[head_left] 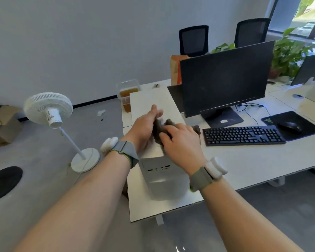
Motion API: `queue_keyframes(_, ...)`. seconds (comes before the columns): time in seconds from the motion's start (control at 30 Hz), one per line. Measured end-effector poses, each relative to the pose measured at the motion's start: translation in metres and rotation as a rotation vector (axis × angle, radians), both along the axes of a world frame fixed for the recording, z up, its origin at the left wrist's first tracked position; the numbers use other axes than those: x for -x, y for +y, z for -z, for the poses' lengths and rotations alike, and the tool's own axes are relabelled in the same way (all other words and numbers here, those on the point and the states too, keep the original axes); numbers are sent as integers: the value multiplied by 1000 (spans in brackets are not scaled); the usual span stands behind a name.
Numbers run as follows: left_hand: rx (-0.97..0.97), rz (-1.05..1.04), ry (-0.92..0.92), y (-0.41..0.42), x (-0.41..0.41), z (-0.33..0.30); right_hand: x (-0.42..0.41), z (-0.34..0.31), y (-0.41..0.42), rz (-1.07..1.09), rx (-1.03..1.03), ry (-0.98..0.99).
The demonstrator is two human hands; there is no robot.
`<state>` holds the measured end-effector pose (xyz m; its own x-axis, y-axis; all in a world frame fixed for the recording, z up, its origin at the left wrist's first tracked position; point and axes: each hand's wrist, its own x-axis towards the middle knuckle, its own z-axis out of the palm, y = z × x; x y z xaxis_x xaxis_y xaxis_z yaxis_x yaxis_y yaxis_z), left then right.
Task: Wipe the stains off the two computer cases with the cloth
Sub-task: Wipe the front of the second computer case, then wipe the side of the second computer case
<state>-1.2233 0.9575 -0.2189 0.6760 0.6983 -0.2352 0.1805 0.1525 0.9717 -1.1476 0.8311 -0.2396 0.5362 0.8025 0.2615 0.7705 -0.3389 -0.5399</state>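
Up close, two bare hands meet over a white computer case (157, 108) standing on the near left end of a white tabletop (262, 160). A dark crumpled cloth (159, 127) lies on the case's top, bunched between them. The left hand (144, 127) curls its grip around the cloth's left side; the right hand (180, 140) presses down on it with bent fingers. To the right sit a black monitor (225, 79), keyboard (242, 135) and mouse (289, 126). A white fan (48, 108) stands on the floor at left.
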Motion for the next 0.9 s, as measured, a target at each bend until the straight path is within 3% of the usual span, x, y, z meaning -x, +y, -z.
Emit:
queue_keyframes(0.07,-9,5,8,6,-2,0,3,4,9,-151,50,-71)
queue_keyframes(0.17,-60,19,51,14,-6,0,-2,6,13,-354,-68,-21)
queue_keyframes(0.27,20,-27,8,28,-11,-2,-11,10,8,-427,-94,-32)
queue_keyframes(0.33,-29,-81,45,35,-15,-9,-11,18,4,-298,-161,-34)
queue_keyframes(0.43,-341,-115,205,53,-18,-19,-3,27,4,49,-141,-119)
queue_keyframes(0.53,-594,-15,403,89,-22,-21,14,28,13,273,-97,-114)
queue_keyframes(0.67,-808,67,640,128,-37,-28,28,22,26,402,43,-39)
queue_keyframes(0.8,-956,172,746,160,-57,-30,42,14,46,496,177,-52)
queue_keyframes(0.9,-1022,220,787,180,-73,-25,48,16,54,560,152,-94)
